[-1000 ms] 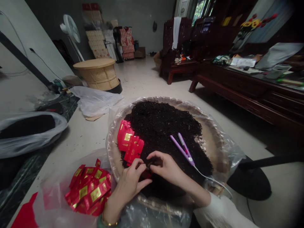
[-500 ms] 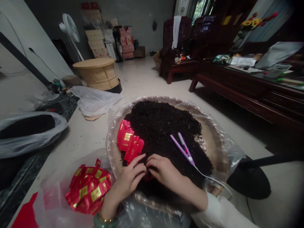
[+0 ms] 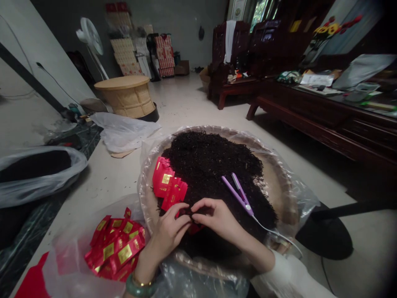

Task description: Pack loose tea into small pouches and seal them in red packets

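Observation:
My left hand (image 3: 167, 231) and my right hand (image 3: 218, 217) meet over the near part of a wide round basket (image 3: 287, 198) lined with clear plastic. Their fingertips pinch the top of a small red packet (image 3: 194, 228), whose body is mostly hidden below my fingers. Dark dried tea leaves (image 3: 214, 155) are heaped in the basket. Flat red packets (image 3: 174, 192) with gold print lie on the leaves just left of my hands. To the right, a purple hand-held sealer (image 3: 240, 196), shaped like a hair straightener, rests with its jaws apart.
Filled red packets (image 3: 119, 244) lie in a clear plastic bag at lower left. Another bag of dark leaves (image 3: 37, 165) stands at far left. A black stand base (image 3: 325, 234) is right of the basket, a wooden table (image 3: 297, 111) behind it. A white cord (image 3: 276, 234) trails from the sealer.
My right hand's thumb and finger have spread slightly into a clearer pinch, and my fingertips have lifted a little. More of the red packet shows beneath them.

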The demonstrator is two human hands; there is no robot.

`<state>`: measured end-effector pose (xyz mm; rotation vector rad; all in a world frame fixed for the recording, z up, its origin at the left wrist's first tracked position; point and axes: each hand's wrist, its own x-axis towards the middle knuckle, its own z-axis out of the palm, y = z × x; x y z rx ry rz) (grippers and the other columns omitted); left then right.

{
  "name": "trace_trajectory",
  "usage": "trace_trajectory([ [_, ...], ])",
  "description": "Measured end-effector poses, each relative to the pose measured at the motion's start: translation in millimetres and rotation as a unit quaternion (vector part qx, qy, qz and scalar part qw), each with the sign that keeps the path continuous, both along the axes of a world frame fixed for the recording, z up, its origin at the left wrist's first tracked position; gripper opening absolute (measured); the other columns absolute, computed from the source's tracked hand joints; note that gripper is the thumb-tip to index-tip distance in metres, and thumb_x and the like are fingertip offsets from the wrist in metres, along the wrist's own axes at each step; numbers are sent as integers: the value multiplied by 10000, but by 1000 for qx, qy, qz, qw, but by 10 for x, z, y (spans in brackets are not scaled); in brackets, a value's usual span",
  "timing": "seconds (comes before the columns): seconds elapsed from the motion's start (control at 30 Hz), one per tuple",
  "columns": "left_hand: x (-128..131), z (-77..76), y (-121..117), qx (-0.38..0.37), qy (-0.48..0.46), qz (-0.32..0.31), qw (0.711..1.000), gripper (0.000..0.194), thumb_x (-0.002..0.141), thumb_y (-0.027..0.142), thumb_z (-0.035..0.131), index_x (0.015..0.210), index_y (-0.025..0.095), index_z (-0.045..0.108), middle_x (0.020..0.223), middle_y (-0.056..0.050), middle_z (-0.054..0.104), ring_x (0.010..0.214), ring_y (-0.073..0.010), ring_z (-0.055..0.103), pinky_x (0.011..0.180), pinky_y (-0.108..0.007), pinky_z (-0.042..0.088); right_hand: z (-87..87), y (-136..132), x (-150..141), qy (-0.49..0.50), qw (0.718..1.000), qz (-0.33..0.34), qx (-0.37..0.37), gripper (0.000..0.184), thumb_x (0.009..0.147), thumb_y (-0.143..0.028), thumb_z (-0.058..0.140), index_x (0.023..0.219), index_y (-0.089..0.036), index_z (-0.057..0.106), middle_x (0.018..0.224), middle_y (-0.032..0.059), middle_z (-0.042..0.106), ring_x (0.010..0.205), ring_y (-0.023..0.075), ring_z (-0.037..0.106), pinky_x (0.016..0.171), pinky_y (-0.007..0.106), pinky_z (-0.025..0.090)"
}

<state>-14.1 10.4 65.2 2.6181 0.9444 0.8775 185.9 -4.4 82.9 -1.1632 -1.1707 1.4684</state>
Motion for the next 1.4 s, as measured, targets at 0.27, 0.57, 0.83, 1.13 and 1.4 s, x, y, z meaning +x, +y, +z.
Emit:
trace_trajectory([
  [0.27,-28,71,15,-152,-10,-42,987,196,900,113,492,884,212,661,1295,-108,581,1081,-212,650,952,-344,534,142,-28,-42,-148,981,36,118,221,909,-326,519,903,-200,702,857,24,740,776,168,657,703,275,507],
  [0.57,-1,37,20,-144,-29,-21,989,170,878,117,520,841,205,660,1315,-120,584,1133,-235,628,962,-369,523,312,-91,34,-108,980,91,142,399,994,-458,357,1026,-203,663,1052,55,697,989,183,635,887,326,495],
  [0.83,64,-9,-22,-90,-87,28,992,166,908,175,524,874,213,682,1209,-117,657,1054,-239,651,930,-409,527,215,-173,-42,-438,853,122,257,132,913,-262,572,969,-178,658,964,110,694,964,266,580,847,424,449],
  [1.13,187,-187,14,-446,-165,65,877,682,620,169,800,1259,193,564,1037,-53,739,912,-214,694,788,-320,560,91,-29,136,-397,887,94,215,150,920,-158,553,833,-184,672,899,63,676,872,196,595,800,321,447],
  [1.4,354,-217,-83,-489,-111,124,856,362,534,198,811,876,132,714,714,22,686,682,-174,591,626,-248,460,-38,26,211,-365,923,73,96,377,856,-419,638,569,-174,628,541,-25,523,593,137,486,562,250,341],
])
